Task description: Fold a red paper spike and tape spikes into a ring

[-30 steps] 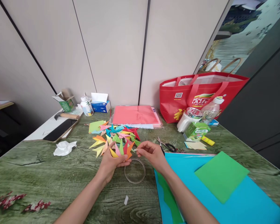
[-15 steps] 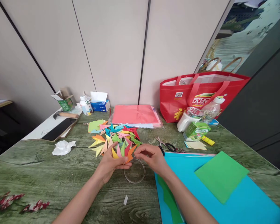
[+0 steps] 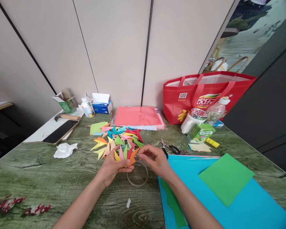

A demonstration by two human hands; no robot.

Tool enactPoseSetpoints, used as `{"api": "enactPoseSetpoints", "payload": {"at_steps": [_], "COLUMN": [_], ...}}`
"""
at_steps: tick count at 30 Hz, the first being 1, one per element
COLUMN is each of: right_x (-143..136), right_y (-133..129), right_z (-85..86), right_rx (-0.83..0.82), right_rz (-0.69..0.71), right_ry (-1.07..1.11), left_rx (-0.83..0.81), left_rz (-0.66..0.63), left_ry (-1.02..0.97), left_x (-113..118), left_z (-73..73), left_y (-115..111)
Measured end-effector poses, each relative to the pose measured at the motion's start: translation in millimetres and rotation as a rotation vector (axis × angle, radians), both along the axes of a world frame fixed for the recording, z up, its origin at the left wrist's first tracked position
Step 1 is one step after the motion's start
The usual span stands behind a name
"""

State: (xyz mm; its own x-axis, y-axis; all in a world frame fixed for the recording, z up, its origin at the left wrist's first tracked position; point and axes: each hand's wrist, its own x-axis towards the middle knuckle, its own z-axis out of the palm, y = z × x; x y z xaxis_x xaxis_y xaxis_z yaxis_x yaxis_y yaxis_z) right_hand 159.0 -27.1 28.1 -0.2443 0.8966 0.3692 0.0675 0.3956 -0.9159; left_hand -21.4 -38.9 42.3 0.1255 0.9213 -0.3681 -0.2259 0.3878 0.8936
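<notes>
My left hand (image 3: 114, 165) is closed around a fan of folded paper pieces (image 3: 125, 156) in yellow, pink, green, red and orange, their points upward. Just right of the orange piece, my right hand (image 3: 156, 160) has its thumb and fingertips pinched together; whatever they hold is too small to make out. A thin, clear ring-shaped coil (image 3: 138, 184) lies on the table below both hands. Behind my left hand spreads a pile of similar folded paper pieces (image 3: 119, 135) in many colours. Black-handled scissors (image 3: 173, 149) rest open beyond my right hand.
Blue paper sheets (image 3: 200, 187) with a green square (image 3: 227, 179) cover the right side. Behind stand a red bag (image 3: 178, 109), a white mug (image 3: 190, 124) and a green box (image 3: 200, 133). At left lie a crumpled tissue (image 3: 65, 150), a phone (image 3: 60, 132) and a hammer (image 3: 68, 117).
My right hand has shifted very slightly to the right, away from the folded pieces. The left hand keeps its hold on them.
</notes>
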Motion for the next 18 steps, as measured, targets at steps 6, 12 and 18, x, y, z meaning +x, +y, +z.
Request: {"api": "enactPoseSetpoints", "payload": {"at_steps": [6,12,18], "right_x": [-0.2,0.0,0.8], "right_y": [1.9,0.2,-0.4], "right_z": [-2.5,-2.4,-4.0], "right_rx": [0.063,0.291,0.430], "right_rz": [0.050,0.040,0.036], "right_ry": [0.009,-0.110,-0.188], "left_rx": [-0.005,0.027,0.009], "left_rz": [-0.005,-0.025,-0.040], "left_ry": [0.008,0.023,0.023], "left_x": [-0.9,-3.0,-4.2], "left_z": [-1.2,-4.1,-2.7], "left_y": [-1.1,-0.1,-0.8]}}
